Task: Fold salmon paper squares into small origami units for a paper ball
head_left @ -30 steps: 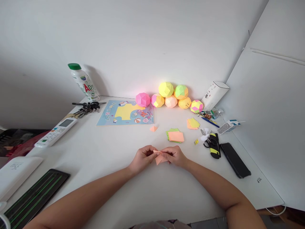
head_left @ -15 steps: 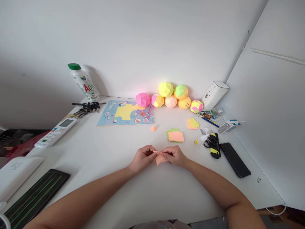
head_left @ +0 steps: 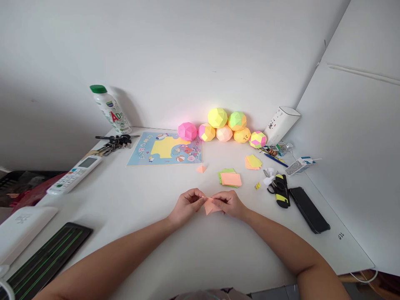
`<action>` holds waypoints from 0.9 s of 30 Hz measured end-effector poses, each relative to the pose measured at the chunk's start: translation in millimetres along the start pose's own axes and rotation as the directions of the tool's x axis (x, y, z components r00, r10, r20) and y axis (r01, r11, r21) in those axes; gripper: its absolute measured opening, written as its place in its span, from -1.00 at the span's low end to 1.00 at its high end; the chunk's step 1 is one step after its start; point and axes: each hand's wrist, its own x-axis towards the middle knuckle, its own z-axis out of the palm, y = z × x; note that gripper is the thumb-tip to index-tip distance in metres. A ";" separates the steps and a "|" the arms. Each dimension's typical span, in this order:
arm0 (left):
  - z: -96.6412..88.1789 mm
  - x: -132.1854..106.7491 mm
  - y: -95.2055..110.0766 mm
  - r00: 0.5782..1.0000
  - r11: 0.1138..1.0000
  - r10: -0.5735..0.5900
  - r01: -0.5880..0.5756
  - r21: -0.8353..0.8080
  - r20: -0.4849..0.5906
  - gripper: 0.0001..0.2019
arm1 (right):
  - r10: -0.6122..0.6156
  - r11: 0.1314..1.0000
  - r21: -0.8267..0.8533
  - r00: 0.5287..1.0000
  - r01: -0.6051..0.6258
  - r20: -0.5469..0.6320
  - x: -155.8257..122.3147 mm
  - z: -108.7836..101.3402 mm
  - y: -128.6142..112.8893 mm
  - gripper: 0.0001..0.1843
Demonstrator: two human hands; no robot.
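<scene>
Centrally, left hand (head_left: 185,205) and right hand (head_left: 231,204), fingers (head_left: 196,196) pinched on orange paper (head_left: 210,206) — bottle (head_left: 111,110) (label "AD") behind.

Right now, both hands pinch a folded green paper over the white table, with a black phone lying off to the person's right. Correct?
Not quite. The head view shows the folded paper is orange, not green. The rest holds: the left hand and right hand both pinch it over the white table, and the black phone lies off to the person's right.
</scene>
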 end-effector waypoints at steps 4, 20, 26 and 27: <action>0.2 -0.8 3.3 1.000 0.999 -0.009 0.009 -0.032 0.004 -0.79 | -0.003 1.000 0.007 1.000 0.003 -0.003 -0.1 0.7 -0.8 -0.75; -2.9 -0.8 2.4 0.998 0.997 -0.008 0.004 -0.072 -0.057 -0.78 | 0.048 0.997 0.051 0.998 -0.050 0.029 1.3 -2.7 3.5 -0.72; 0.8 -3.1 2.8 1.000 1.000 0.009 -0.008 -0.020 0.026 -0.80 | 0.053 0.998 0.042 0.997 -0.055 0.053 0.8 -2.6 3.8 -0.71; 2.5 -3.9 2.8 0.999 1.000 -0.002 0.002 0.000 0.053 -0.79 | 0.050 0.998 0.035 0.997 -0.052 0.058 0.6 -2.1 3.9 -0.70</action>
